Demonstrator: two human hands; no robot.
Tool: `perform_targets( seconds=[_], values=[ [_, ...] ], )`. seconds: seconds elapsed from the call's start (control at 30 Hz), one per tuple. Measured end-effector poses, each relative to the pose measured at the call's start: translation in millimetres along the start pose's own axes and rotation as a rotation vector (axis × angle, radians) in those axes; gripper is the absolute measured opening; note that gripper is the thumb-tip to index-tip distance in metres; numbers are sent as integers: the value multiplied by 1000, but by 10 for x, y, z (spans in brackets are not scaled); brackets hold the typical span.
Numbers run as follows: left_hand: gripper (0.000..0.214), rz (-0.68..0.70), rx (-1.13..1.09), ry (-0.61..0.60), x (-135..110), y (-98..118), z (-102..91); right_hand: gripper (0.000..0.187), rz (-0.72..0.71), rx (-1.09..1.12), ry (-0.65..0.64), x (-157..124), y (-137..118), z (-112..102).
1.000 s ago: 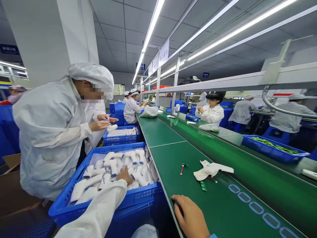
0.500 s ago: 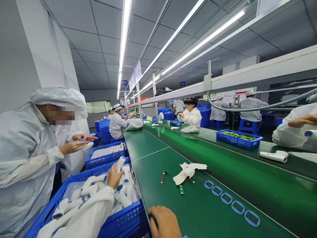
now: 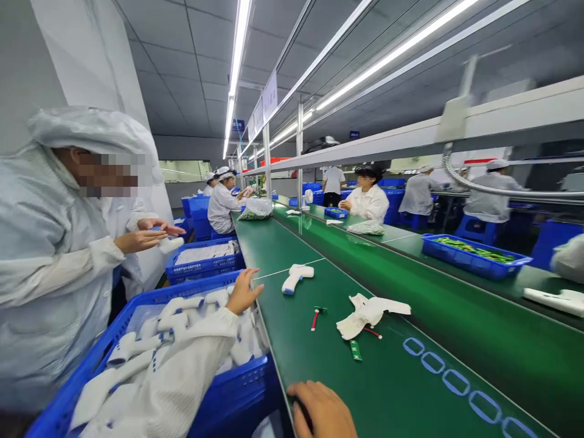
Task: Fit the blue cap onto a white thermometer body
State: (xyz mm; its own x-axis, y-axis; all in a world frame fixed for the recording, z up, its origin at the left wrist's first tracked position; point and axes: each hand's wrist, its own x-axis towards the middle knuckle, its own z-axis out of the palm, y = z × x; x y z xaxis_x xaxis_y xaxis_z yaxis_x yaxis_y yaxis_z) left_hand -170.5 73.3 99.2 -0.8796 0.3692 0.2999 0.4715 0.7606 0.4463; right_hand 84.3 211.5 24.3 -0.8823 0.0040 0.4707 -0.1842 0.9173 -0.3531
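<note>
Thermometer housing (image 3: 296,277) on belt (image 3: 347,389) | left hand (image 3: 244,292) spread, just beside | right hand (image 3: 322,410) perhaps curled, cannot tell

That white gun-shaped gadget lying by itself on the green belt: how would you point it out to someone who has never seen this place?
Find the long green belt running down the middle of the room, with a blue crate of white parts along its near left edge. Just beyond that crate, past the person's open left hand, lies the white gadget. Unlike the crated ones, it lies alone on the belt, pistol-shaped with a blue tip.
</note>
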Motion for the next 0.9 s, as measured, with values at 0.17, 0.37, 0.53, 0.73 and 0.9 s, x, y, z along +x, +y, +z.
perform_targets(
  seconds=[0.17,0.37,0.53,0.73,0.9],
  values=[
    [36,-216,129,-181,-686,-846,-194,28,-96,10,-55,-9,47,-89],
    [52,-12,202,-466,-993,-789,137,25,-149,-21,-27,-48,114,-96],
    [40,168,233,-618,-874,-566,400,27,-94,1,-90,-46,77,-114],
    [34,46,169,-333,-842,-609,47,27,-70,42,-82,-20,4,-153],
    [27,74,-57,-112,-1170,-222,-445,24,-48,137,-41,-41,6,-157]
  ],
)
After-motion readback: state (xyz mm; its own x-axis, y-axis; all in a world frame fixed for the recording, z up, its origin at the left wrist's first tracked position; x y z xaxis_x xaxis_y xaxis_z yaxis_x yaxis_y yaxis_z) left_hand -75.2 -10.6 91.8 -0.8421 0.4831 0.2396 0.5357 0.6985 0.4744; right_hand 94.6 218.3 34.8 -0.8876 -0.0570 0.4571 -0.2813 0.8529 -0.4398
